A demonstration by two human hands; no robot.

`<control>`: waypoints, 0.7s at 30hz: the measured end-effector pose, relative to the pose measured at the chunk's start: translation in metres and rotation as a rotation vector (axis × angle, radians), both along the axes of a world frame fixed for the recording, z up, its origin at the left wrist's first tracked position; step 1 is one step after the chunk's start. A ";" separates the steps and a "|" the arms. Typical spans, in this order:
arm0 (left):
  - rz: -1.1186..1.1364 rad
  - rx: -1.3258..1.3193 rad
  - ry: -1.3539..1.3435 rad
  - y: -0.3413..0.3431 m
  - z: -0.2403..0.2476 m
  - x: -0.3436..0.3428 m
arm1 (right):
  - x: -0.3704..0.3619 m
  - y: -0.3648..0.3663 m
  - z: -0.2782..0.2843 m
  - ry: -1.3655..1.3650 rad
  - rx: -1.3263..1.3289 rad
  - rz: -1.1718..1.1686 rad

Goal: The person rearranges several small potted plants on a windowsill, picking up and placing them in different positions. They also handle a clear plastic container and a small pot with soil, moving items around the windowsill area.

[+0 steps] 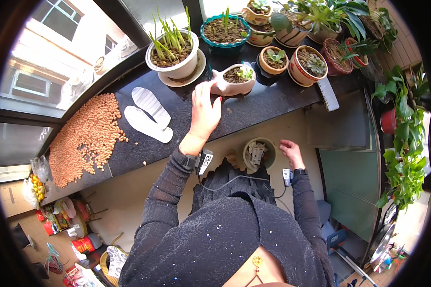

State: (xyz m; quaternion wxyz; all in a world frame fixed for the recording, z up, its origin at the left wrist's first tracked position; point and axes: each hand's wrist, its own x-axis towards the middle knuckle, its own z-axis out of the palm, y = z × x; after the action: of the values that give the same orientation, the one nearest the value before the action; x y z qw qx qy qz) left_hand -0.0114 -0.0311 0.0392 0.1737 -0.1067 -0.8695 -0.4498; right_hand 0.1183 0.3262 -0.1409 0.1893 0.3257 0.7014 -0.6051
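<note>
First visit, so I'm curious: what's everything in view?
Counter: 1, black, upper half
Shoot pot: 1, white, on counter
Scalloped pot: 1, teal, counter's back
Small planter: 1, whitish, counter's middle
Small pot: 1, orange, beside planter
Banded pot: 1, red-cream, further right
Other plants: several, green, right side
Slab: 1, white, counter's right
Insoles: 2, white, counter's left
Nut-like pieces: heap, tan, far left
Bin: 1, pale, floor
Clutter: uncounted, multicoloured, lower left
Left hand: 1, bare, touching planter
Right hand: 1, bare, beside bin

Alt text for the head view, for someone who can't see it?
A person's left hand touches a pale planter on a dark ledge, beside potted plants; the right hand seems empty. White insoles and brown peanut-like pieces lie left.
</note>
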 end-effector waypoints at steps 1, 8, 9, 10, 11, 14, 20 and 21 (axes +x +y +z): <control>0.003 -0.020 0.003 -0.002 -0.002 -0.008 | -0.011 -0.001 0.023 0.128 -0.010 0.053; 0.050 -0.022 -0.014 0.005 -0.013 -0.029 | -0.085 -0.051 0.196 0.544 0.062 0.306; 0.077 -0.021 -0.012 0.006 -0.013 -0.031 | -0.095 -0.064 0.216 0.611 0.121 0.344; 0.073 -0.009 -0.014 0.006 -0.014 -0.032 | -0.105 -0.077 0.233 0.682 0.165 0.398; 0.072 0.003 -0.023 0.006 -0.014 -0.033 | -0.114 -0.090 0.246 0.762 0.256 0.455; 0.067 0.038 -0.042 0.009 -0.016 -0.034 | -0.146 -0.126 0.268 1.009 0.511 0.652; 0.077 0.082 -0.093 0.016 -0.020 -0.029 | -0.200 -0.181 0.244 1.194 0.978 0.862; 0.084 0.083 -0.097 0.016 -0.020 -0.028 | -0.204 -0.184 0.239 1.177 1.031 0.887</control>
State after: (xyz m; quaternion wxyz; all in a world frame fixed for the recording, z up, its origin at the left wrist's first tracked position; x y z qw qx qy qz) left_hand -0.0394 -0.0148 0.0190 0.1546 -0.0409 -0.8612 -0.4824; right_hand -0.0862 0.1419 0.0984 -0.1543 -0.2932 0.9306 -0.1556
